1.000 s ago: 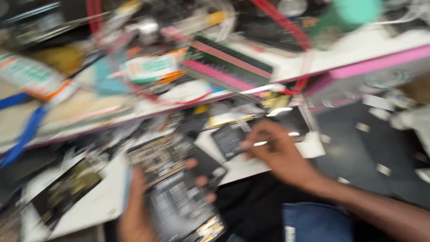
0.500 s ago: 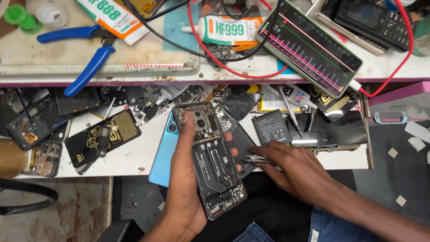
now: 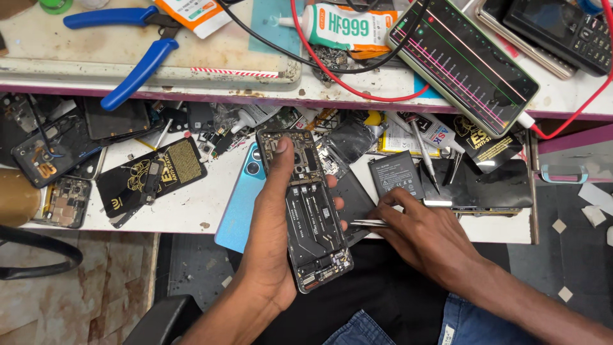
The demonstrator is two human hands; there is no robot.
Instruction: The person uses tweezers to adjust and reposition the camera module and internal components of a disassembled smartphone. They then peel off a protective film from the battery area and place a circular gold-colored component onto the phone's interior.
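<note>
My left hand [image 3: 271, 239] grips an opened phone [image 3: 310, 211] with its back off, boards and dark inner plate showing; the thumb lies along its upper left edge. My right hand [image 3: 424, 239] is closed on metal tweezers [image 3: 369, 223], whose tips point left toward the phone's right side at mid-height. A light blue back cover [image 3: 237, 204] lies under my left hand on the white pull-out shelf [image 3: 185, 207]. A black battery [image 3: 396, 176] rests just above my right hand.
Blue-handled pliers [image 3: 137, 61], a glue tube [image 3: 345, 27], a lit phone with coloured lines [image 3: 469, 64] and red wires [image 3: 357, 89] sit on the upper bench. Black anti-static bags [image 3: 172, 169], phone boards [image 3: 64, 201], a screwdriver [image 3: 421, 150] and a dark screen panel [image 3: 485, 185] crowd the shelf.
The view swung from a blurred sweep to steady. My left hand brought the opened phone up over the shelf edge; my right hand came off the shelf toward the phone with tweezers.
</note>
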